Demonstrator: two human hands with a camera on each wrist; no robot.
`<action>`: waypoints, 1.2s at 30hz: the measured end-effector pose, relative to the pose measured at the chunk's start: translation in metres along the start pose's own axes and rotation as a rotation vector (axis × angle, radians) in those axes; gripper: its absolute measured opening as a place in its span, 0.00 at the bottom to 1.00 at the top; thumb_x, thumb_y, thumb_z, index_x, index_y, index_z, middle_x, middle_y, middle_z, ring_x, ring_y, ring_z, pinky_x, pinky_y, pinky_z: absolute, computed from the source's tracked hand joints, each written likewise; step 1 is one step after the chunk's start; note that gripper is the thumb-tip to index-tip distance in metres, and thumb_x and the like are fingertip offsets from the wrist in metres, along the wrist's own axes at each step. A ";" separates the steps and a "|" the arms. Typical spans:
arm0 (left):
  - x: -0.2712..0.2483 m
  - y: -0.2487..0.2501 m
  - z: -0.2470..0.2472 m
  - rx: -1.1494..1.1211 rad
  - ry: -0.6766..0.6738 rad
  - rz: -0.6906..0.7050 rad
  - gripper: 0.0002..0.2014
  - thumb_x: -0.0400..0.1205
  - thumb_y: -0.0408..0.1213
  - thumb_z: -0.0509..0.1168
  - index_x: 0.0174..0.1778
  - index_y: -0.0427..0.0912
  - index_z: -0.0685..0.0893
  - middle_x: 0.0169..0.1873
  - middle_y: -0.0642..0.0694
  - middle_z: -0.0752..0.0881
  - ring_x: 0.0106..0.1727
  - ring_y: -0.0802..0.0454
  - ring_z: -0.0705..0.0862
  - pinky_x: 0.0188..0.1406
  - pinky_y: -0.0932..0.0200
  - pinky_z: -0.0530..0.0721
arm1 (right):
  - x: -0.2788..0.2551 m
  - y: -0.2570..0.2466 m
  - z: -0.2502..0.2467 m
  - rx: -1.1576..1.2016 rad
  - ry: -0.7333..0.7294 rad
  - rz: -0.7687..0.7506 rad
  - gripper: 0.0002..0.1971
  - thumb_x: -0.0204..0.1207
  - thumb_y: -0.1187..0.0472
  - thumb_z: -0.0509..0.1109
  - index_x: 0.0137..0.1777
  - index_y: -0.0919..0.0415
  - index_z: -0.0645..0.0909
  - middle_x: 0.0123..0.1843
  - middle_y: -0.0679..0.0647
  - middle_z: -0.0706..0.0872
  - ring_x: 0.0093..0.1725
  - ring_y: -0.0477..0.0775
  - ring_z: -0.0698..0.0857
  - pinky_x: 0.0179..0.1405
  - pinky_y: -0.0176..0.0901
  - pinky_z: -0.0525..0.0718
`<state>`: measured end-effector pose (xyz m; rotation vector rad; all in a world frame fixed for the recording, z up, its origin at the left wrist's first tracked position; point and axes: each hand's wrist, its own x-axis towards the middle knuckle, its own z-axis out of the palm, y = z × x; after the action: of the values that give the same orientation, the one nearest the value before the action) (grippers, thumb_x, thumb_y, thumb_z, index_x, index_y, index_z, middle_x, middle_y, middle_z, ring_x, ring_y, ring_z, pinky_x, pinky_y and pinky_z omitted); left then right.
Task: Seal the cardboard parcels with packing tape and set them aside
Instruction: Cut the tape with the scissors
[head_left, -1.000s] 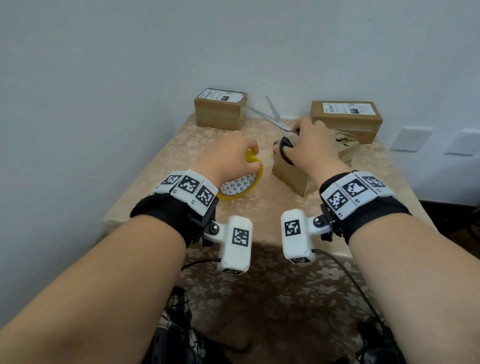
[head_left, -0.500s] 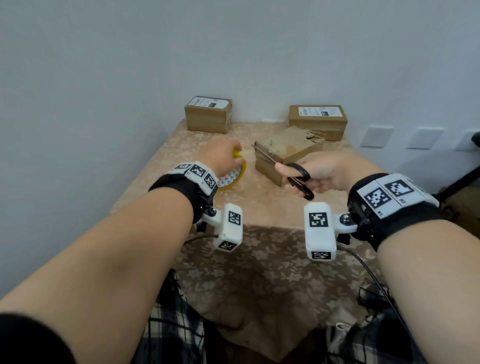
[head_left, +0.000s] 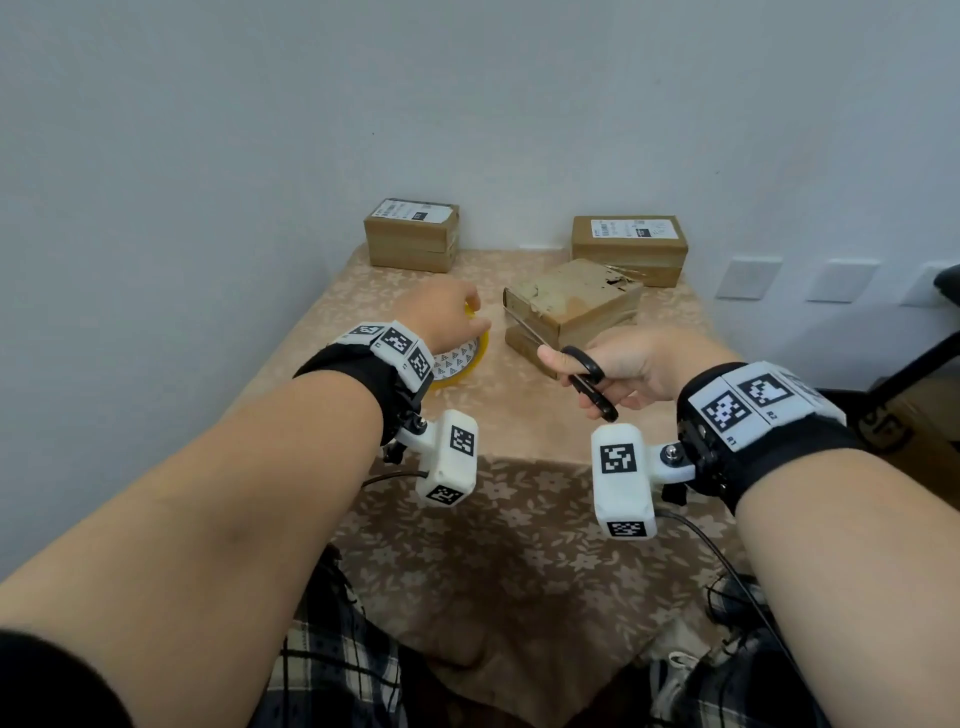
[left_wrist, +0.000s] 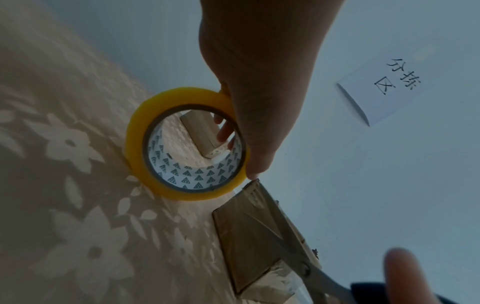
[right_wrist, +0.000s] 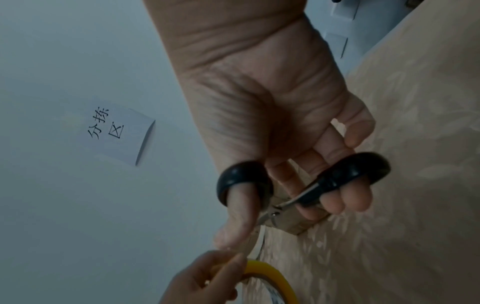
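Observation:
My left hand (head_left: 462, 322) grips a yellow-edged tape roll (head_left: 460, 358) that stands on edge on the table; in the left wrist view the fingers (left_wrist: 226, 131) curl through the roll (left_wrist: 187, 144). My right hand (head_left: 639, 364) holds black-handled scissors (head_left: 587, 379), thumb in one ring and fingers in the other (right_wrist: 306, 181). The blades (left_wrist: 298, 257) point at the near left corner of a worn cardboard parcel (head_left: 576, 301) lying mid-table, just right of the roll. Glossy tape shows on the side of this parcel (left_wrist: 249, 242).
Two labelled cardboard parcels stand at the back against the wall, one on the left (head_left: 411, 236) and one on the right (head_left: 629, 249). A flowered cloth (head_left: 519, 545) covers the table. A paper note (left_wrist: 384, 88) hangs on the wall. Wall sockets (head_left: 748, 278) sit to the right.
My right hand has drawn the scissors back from above the middle parcel to its near side, and the blades have come together. The left hand stays on the tape roll.

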<state>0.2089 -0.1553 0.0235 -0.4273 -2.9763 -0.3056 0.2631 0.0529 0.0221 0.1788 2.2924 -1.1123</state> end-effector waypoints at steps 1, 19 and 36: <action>0.002 0.001 -0.001 0.012 -0.007 0.001 0.19 0.82 0.51 0.62 0.60 0.41 0.82 0.56 0.42 0.85 0.57 0.45 0.82 0.46 0.54 0.77 | 0.003 -0.001 0.002 0.002 -0.001 -0.017 0.35 0.59 0.27 0.67 0.51 0.59 0.80 0.27 0.51 0.86 0.40 0.51 0.85 0.54 0.46 0.72; 0.033 0.001 -0.008 -0.038 -0.164 -0.132 0.07 0.81 0.39 0.63 0.40 0.39 0.77 0.26 0.46 0.75 0.32 0.47 0.75 0.27 0.60 0.69 | 0.032 -0.017 0.013 0.052 0.069 -0.155 0.28 0.66 0.30 0.70 0.44 0.58 0.81 0.32 0.54 0.85 0.35 0.50 0.85 0.42 0.43 0.71; 0.038 0.001 0.000 -0.069 -0.178 -0.205 0.05 0.80 0.36 0.63 0.44 0.38 0.82 0.37 0.44 0.79 0.39 0.46 0.78 0.29 0.61 0.72 | 0.030 -0.017 0.013 -0.021 0.160 -0.212 0.27 0.68 0.33 0.72 0.39 0.61 0.82 0.25 0.51 0.81 0.18 0.44 0.75 0.12 0.31 0.66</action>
<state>0.1726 -0.1441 0.0290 -0.1628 -3.1977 -0.4111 0.2382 0.0289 0.0106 0.0165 2.5105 -1.2172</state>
